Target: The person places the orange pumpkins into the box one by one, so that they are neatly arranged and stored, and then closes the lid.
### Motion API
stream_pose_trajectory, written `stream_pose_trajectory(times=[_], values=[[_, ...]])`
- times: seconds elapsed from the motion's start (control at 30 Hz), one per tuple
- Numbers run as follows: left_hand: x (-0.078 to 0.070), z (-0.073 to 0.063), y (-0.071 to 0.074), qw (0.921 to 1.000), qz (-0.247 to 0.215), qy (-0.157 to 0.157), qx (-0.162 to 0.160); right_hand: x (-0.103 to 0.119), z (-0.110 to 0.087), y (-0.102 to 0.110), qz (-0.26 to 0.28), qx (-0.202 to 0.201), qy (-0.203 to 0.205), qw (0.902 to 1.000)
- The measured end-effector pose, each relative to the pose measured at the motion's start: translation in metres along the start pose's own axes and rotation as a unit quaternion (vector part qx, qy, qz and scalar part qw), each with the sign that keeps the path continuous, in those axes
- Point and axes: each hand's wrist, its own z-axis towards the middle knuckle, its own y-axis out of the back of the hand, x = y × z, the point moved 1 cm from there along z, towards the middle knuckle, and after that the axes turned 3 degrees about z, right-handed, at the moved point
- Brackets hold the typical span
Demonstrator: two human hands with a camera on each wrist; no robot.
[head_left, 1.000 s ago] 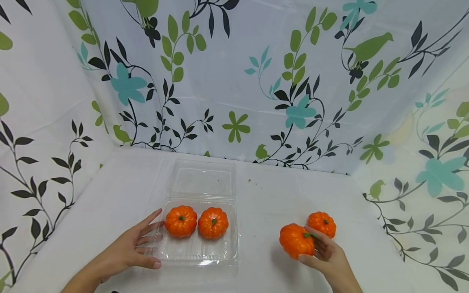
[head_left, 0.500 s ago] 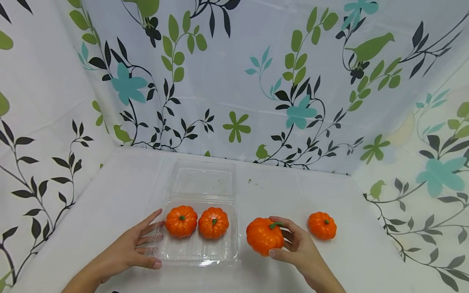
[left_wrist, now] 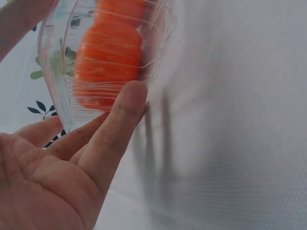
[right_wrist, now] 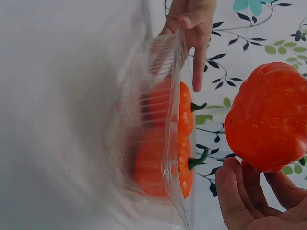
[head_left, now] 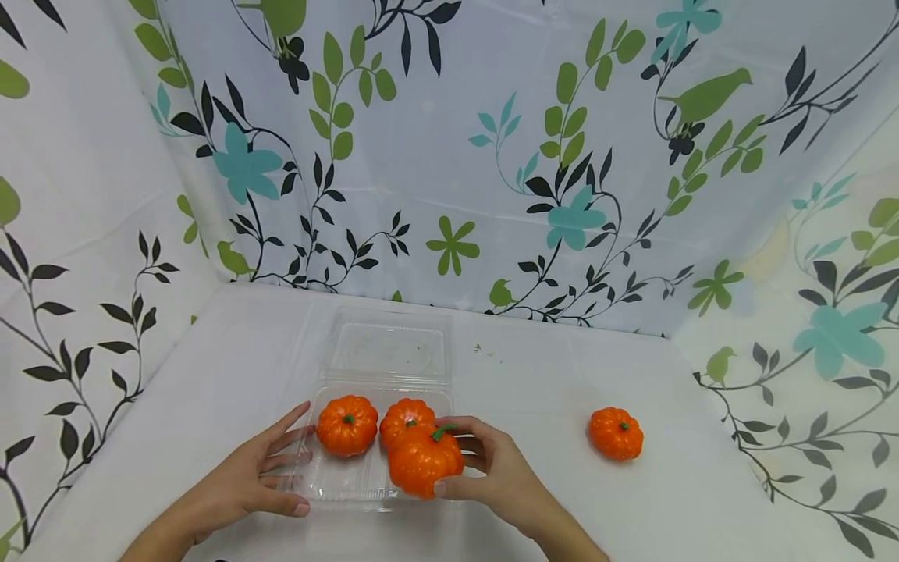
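Note:
My right hand (head_left: 495,472) grips a small orange pumpkin (head_left: 424,462) with a green stem, held above the right front part of a clear plastic clamshell box (head_left: 337,485). Inside the box sit two more pumpkins side by side, a left one (head_left: 347,425) and a right one (head_left: 402,414) partly hidden by the held one. In the right wrist view the held pumpkin (right_wrist: 268,117) is above the box rim. Fingers straight and spread, my left hand (head_left: 246,480) touches the left side of the box; the left wrist view shows its fingertips against the clear wall (left_wrist: 60,91).
A further orange pumpkin (head_left: 615,434) lies on the white table to the right. The box's lid (head_left: 389,347) lies folded back behind it. A cloth (head_left: 449,156) printed with leaves and birds hangs at the back and sides.
My right hand has carried the pumpkin leftward, from beside the pumpkin on the right to over the box. The left hand has stayed where it was at the box.

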Motion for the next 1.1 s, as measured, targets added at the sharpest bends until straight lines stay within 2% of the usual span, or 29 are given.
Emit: stream_pose_trajectory(times=[0.23,0.57,0.7,0.9,1.1], values=[[0.001,0.0,0.0,1.0,-0.007,0.003,-0.001,-0.004,0.016,-0.025,0.012,0.023,0.0,0.9997],[0.001,0.001,-0.002,0.9999,-0.002,0.01,-0.01,-0.005,0.028,-0.046,0.106,0.051,-0.037,0.9924],[0.0,0.001,-0.002,0.9999,-0.001,0.011,-0.012,-0.006,0.032,-0.05,0.123,0.052,-0.039,0.9903],[0.0,0.0,-0.002,0.9999,0.002,0.003,-0.009,-0.01,0.039,-0.055,0.106,0.039,-0.05,0.9923],[-0.001,0.001,-0.002,0.9999,0.0,0.005,-0.01,-0.015,0.048,-0.059,0.015,0.028,-0.067,0.9972]])
